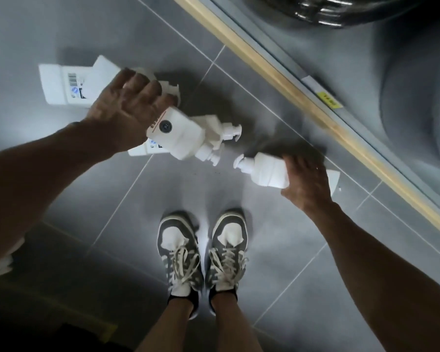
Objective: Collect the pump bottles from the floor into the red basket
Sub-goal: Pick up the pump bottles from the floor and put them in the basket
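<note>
2 hands [127, 110] [305, 182] on bottles [271, 171] — ledge [290, 86] near.

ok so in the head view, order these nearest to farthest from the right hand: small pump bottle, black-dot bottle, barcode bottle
1. small pump bottle, lower right, gripped by the right hand
2. black-dot bottle, in the middle
3. barcode bottle, far left

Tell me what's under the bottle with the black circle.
A second bottle: only its labelled near edge plainly shows. The circle bottle covers the rest.
</note>
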Motion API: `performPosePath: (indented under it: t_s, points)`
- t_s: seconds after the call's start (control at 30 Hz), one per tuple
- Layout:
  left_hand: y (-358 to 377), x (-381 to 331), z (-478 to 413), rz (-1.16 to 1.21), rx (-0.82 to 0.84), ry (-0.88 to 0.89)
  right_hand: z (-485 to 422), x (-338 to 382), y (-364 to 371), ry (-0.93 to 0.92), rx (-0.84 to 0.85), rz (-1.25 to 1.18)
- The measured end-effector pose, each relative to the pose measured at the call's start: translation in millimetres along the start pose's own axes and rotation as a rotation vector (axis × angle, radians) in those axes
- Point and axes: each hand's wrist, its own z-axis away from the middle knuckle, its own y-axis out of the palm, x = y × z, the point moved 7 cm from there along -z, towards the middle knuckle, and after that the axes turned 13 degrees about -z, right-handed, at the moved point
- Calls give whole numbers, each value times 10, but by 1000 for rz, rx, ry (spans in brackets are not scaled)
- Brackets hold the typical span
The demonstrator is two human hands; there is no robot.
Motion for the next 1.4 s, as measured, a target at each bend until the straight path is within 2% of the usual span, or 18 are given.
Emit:
performPosePath:
  t_s: [0.1,0.2,0.27,0.43,0.57,0.73,0.97,1.13,1.27,1.4]
  points:
    - [-3,29,76,4,118,-61,70,29,-62,-11,16,-33]
    - [-121,74,284,97,356,-244,279,79,-190,62,84,-127]
    - [-289,74,505,169,456,-340,493,104,-307,138,108,-185]
    - [-1150,104,1098,251,497,-489,1260,344,-895,229,97,-352]
    - [-2285,77,1560,304,456,-607,2041,686,-1626,228,86,-443]
    - [-3979,-24,2042,475,400,-769,3039,1140,-2832,107,40,-439]
    - [-6109,-201,2713,645,167,-1019,4362,1499,-4525,21,-105,-560]
    - [-6999,-209,3091,592,88,-996,5168,1600,-5297,-23,-164,-683]
    - [-7383,-217,3360,624,13,-989,5774,1573,-5481,-39,-238,-800]
    - [-7526,-271,3557,666,-18,-925,6300,1554,-5478,-4,-263,-783]
